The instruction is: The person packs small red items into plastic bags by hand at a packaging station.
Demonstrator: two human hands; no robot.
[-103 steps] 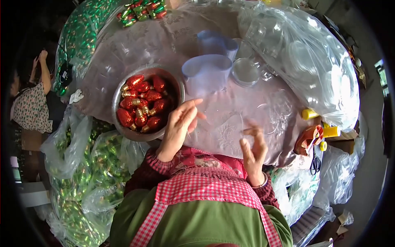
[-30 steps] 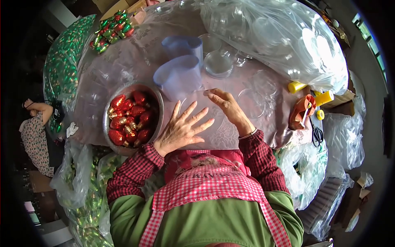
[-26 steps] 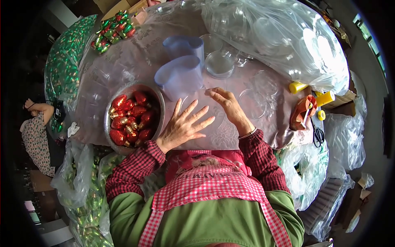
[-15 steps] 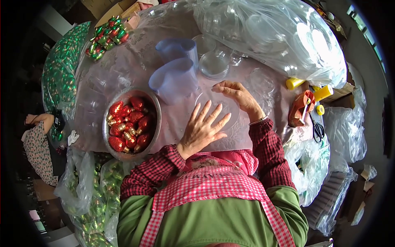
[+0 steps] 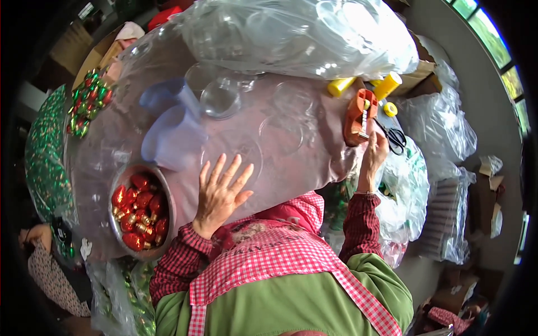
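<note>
Left hand (image 5: 220,193) lies flat, fingers spread, on the table (image 5: 314,162); right hand (image 5: 374,154), fingers loosely curled, touches the orange tape dispenser (image 5: 357,116).

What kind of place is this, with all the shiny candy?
Probably a small packing workshop for sweets. A metal bowl of red and gold foil sweets sits on a plastic-covered table, big clear bags of plastic containers are piled behind, and a sack of green sweets stands to the left.
</note>
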